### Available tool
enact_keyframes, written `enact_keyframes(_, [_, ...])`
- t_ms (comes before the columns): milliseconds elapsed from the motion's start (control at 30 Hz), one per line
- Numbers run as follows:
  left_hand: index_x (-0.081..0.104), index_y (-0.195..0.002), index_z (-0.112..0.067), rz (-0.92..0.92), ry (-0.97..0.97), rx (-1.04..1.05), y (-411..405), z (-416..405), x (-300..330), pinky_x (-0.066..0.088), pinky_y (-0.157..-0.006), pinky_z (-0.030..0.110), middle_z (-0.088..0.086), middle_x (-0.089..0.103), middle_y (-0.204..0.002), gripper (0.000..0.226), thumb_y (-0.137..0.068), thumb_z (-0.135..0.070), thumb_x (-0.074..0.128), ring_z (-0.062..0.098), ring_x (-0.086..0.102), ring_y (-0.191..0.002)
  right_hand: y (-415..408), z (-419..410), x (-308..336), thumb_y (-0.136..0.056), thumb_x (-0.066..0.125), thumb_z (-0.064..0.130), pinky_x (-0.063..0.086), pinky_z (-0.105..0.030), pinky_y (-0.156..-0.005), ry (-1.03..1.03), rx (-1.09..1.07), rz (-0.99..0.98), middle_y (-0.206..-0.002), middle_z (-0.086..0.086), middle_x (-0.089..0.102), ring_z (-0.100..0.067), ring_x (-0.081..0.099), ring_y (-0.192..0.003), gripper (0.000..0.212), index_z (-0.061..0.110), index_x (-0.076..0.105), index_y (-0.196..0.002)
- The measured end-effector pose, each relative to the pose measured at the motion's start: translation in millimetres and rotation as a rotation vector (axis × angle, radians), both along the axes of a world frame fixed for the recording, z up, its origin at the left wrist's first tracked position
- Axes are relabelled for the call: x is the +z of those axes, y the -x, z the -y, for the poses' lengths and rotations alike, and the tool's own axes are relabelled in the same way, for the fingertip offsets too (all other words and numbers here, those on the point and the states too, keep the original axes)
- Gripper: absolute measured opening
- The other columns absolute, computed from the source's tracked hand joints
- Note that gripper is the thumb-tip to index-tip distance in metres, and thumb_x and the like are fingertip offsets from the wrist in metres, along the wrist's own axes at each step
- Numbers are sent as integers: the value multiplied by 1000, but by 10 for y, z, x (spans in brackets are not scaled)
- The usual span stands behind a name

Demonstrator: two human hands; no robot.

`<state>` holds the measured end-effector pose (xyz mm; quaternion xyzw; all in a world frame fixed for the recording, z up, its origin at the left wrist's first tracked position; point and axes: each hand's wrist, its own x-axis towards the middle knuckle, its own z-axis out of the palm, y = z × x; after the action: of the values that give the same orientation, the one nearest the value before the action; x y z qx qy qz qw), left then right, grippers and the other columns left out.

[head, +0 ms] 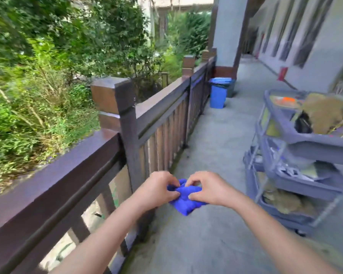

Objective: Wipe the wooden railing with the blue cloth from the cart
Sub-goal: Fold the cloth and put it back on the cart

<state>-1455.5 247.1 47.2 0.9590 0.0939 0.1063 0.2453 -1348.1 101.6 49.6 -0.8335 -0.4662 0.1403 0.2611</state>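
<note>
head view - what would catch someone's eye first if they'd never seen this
The bright blue cloth stands out first, bunched between the left hand and right hand low in the middle. To the left, the dark wooden railing runs along thick greenery. On the right stands a grey cart with loaded shelves, and a blue bin sits further down the walkway.

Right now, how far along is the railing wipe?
Done: the blue cloth is off the cart at the right. In hand: left hand and right hand both pinch the bunched cloth in front of the person, clear of the wooden railing on the left. Left: the wiping itself; the cloth touches no rail or post.
</note>
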Motion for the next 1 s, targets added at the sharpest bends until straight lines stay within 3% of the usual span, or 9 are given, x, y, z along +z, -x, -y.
enact_keyframes(67, [71, -92, -11, -7, 28, -32, -379, -203, 63, 46, -79, 27, 12, 70, -95, 20, -73, -17, 69, 23, 62, -89, -328, -151, 76, -65, 66, 11, 36, -6, -60, 16, -49, 16, -84, 1, 70, -1, 52, -72, 23, 19, 72, -86])
enact_keyframes(200, [71, -95, -13, -22, 13, -134, -1150, -583, 160, 35, -67, 16, 9, 70, -95, 23, -74, -19, 69, 18, 61, -86, -953, -437, 227, -64, 68, 12, 40, -9, -57, 39, -135, 7, -86, -4, 73, -5, 54, -68, 22, 20, 72, -84])
enact_keyframes(267, [71, -92, -13, -21, 36, -168, -1494, -709, 186, 37, -65, 16, 9, 71, -92, 20, -73, -17, 70, 18, 61, -82, -1213, -520, 256, -65, 67, 13, 49, -26, -69, 39, -181, -11, -86, -5, 74, -16, 64, -79, 20, 19, 71, -84])
enact_keyframes(333, [72, -91, -13, -24, 65, -193, -1814, -781, 173, 38, -64, 16, 7, 71, -89, 19, -71, -15, 71, 15, 59, -75, -1455, -559, 246, -66, 67, 13, 51, -34, -72, 53, -217, -25, -87, -7, 74, -22, 66, -85, 19, 18, 70, -84])
enact_keyframes(600, [72, -89, -10, -99, 101, -311, -3244, -866, -62, 40, -67, 16, 5, 70, -86, 19, -70, -14, 72, 9, 56, -75, -2662, -594, 21, -68, 65, 12, 51, -37, -70, 77, -309, -51, -87, -13, 73, -27, 66, -85, 19, 17, 71, -85])
enact_keyframes(800, [72, -87, -12, -119, 96, -282, -4499, -926, -84, 44, -70, 19, 1, 67, -82, 17, -70, -17, 71, 10, 58, -75, -3970, -666, -35, -68, 65, 13, 51, -34, -68, 74, -291, -43, -89, -12, 74, -26, 66, -83, 20, 18, 70, -87])
enact_keyframes(900, [72, -85, -11, -137, 51, -271, -5174, -952, 37, 50, -75, 28, 8, 72, -88, 16, -70, -17, 68, 17, 63, -79, -4659, -713, 38, -68, 63, 14, 48, -32, -61, 84, -280, -32, -87, -12, 73, -27, 65, -79, 21, 20, 70, -86])
enact_keyframes(1000, [71, -86, -11, -140, -18, -276, -5845, -964, 113, 51, -73, 27, 7, 71, -88, 18, -70, -17, 66, 17, 61, -78, -5326, -753, 77, -67, 59, 12, 41, -27, -54, 79, -292, -15, -84, -9, 73, -22, 59, -67, 19, 21, 69, -81])
